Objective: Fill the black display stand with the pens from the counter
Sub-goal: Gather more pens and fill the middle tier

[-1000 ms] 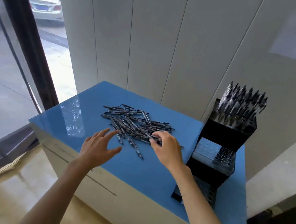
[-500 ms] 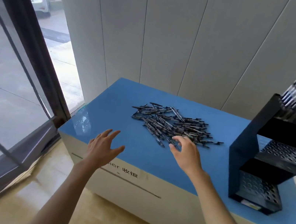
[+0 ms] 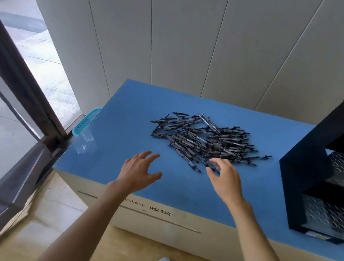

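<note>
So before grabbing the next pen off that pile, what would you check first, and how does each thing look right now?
1. Pens left to pick: pile of pens lies on the blue counter: ok.
2. Right hand at the pile's near edge, fingers curled over a pen: ok; firm grip: cannot tell.
3. Left hand free, fingers spread above the counter: ok.
4. Black display stand upright, to the right of the pile: ok.
5. Empty holes showing in its lower tiers: ok.
6. Top tier full: cannot tell, cut off by the frame.

Daylight reaches you from the glass door [image 3: 1,103] at left, glaring on the blue counter's [image 3: 122,122] left edge; wall panel lines bow outward; overall slightly soft.
</note>
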